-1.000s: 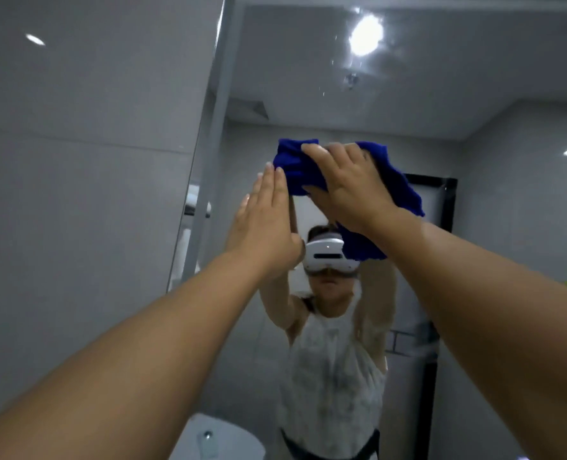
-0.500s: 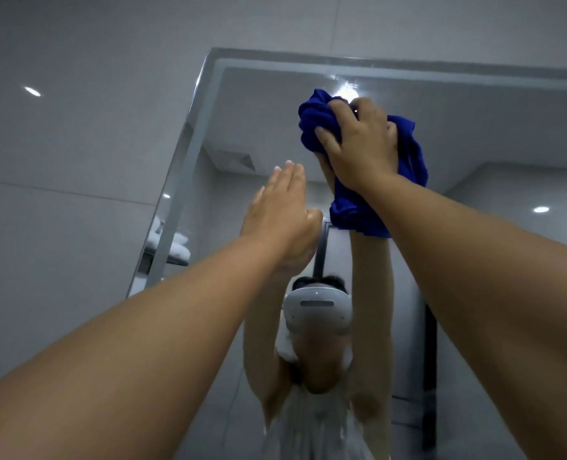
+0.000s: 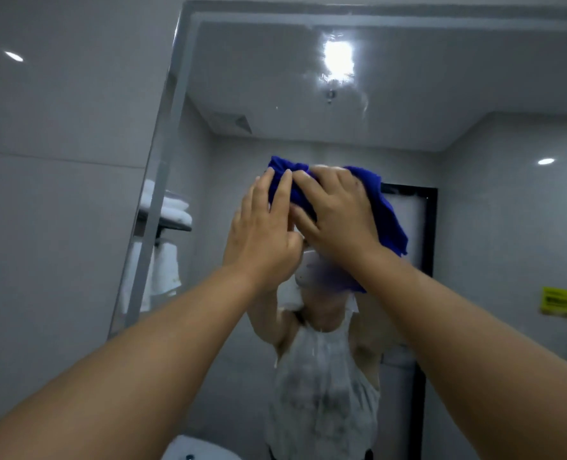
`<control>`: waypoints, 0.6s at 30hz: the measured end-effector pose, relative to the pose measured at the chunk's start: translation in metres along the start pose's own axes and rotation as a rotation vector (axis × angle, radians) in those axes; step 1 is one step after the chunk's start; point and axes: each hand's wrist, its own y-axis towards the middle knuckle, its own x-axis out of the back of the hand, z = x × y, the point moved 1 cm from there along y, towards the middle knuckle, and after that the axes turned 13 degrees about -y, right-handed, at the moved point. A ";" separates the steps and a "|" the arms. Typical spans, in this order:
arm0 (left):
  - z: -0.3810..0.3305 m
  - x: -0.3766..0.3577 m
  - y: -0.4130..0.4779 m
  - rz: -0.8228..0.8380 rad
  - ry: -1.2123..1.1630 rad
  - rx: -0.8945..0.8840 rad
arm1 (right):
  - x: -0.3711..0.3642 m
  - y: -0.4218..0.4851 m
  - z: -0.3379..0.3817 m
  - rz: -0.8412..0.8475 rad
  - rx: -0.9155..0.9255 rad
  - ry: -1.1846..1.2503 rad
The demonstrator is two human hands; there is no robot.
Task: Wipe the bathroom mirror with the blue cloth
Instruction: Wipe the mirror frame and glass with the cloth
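Observation:
The blue cloth [image 3: 386, 214] is bunched up and pressed against the bathroom mirror [image 3: 275, 78] at about its middle height. My right hand [image 3: 336, 214] lies flat over the cloth and holds it to the glass. My left hand [image 3: 263, 234] sits just beside it on the left, fingers up, with the fingertips touching the cloth's left edge. Both arms reach up and forward. Much of the cloth is hidden under my hands. Wet streaks show near the reflected ceiling light [image 3: 338, 59] at the mirror's top.
A grey tiled wall [image 3: 59, 161] borders the mirror's metal frame [image 3: 162, 180] on the left. The mirror reflects a person, folded white towels on a shelf [image 3: 172, 210], a dark door frame [image 3: 429, 227], a yellow sign [image 3: 564, 302] and a white basin [image 3: 192, 451] at the bottom.
My right hand has brought the cloth down from the mirror's top edge to its middle. My left hand has closed in and now touches the cloth.

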 end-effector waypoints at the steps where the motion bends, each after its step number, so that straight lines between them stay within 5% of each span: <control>1: -0.002 0.000 -0.004 0.013 0.014 0.008 | 0.001 -0.007 0.000 0.017 0.029 0.008; 7: -0.021 0.005 0.014 0.016 0.016 0.065 | -0.001 0.010 -0.026 0.037 0.230 -0.038; 18: -0.039 -0.005 0.107 -0.019 -0.048 -0.060 | 0.001 0.145 -0.077 0.035 -0.144 -0.150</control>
